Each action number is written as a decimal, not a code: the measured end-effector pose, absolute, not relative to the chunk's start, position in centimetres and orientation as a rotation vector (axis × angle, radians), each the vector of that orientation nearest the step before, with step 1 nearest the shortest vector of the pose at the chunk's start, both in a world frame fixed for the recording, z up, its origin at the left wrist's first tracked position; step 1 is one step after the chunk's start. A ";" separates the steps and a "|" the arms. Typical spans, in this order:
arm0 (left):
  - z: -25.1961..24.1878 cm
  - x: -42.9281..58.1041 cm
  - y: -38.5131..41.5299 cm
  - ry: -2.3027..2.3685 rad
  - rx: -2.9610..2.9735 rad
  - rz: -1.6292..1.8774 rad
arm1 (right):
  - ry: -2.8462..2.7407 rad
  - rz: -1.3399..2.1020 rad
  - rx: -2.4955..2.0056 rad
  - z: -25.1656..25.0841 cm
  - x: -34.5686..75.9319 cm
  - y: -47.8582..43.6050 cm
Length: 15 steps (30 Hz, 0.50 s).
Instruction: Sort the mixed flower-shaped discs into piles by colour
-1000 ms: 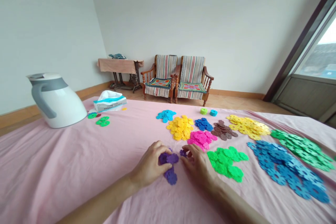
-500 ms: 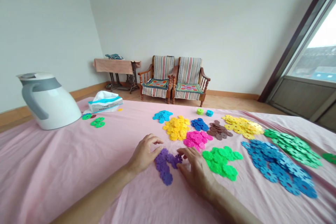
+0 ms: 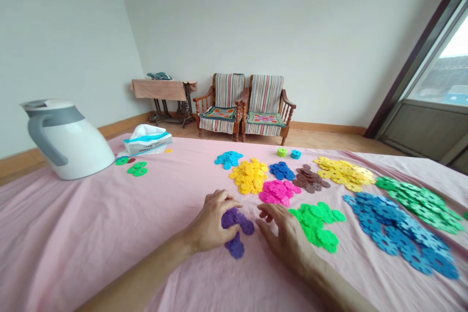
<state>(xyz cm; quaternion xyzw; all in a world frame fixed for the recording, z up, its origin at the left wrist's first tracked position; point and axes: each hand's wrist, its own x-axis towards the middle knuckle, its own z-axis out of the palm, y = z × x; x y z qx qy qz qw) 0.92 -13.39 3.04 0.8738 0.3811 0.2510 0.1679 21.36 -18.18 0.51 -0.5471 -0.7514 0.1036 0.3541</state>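
Note:
A small pile of purple snowflake discs (image 3: 237,230) lies on the pink cloth (image 3: 109,224) in front of me. My left hand (image 3: 212,222) rests on the pile's left side, its fingers curled over the discs. My right hand (image 3: 287,239) lies flat on the cloth just right of the pile, fingers spread, close to a bright green pile (image 3: 317,223). Whether either hand grips a disc is hidden by the fingers.
Sorted piles lie beyond: yellow (image 3: 250,175), pink (image 3: 278,191), dark blue (image 3: 281,170), brown (image 3: 310,178), light blue (image 3: 228,159), a large blue spread (image 3: 402,231) and green spread (image 3: 420,201). A white kettle (image 3: 66,139) and tissue pack (image 3: 148,140) stand left.
Both hands have stayed at the purple pile; my left hand has closed over its left side and my right hand has drawn slightly away to the right.

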 end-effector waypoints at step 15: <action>3.2 1.3 -12.9 1.128 2.546 0.651 | -1.943 0.337 -1.525 1.0 23.0 -17.8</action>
